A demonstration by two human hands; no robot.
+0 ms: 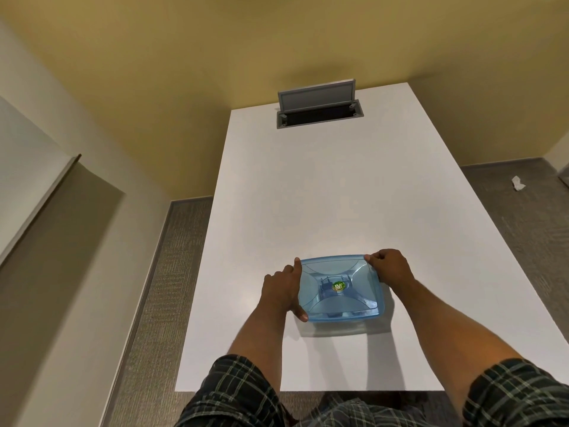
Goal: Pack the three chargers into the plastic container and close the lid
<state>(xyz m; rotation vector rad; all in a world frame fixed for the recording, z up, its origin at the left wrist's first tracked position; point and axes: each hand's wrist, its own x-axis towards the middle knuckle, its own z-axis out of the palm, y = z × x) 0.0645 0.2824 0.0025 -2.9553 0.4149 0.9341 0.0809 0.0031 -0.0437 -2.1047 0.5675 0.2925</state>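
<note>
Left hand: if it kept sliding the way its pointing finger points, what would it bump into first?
Probably nothing soon. The left hand points past the blue container along bare white table; the grey hatch lies farther right, though depth is unclear.

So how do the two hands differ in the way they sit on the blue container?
The left hand lies along the container's left side, forefinger stretched to the far corner and thumb at the near one. The right hand is bunched at the far right corner, fingers curled over the lid's edge. Both touch the lidded container.
</note>
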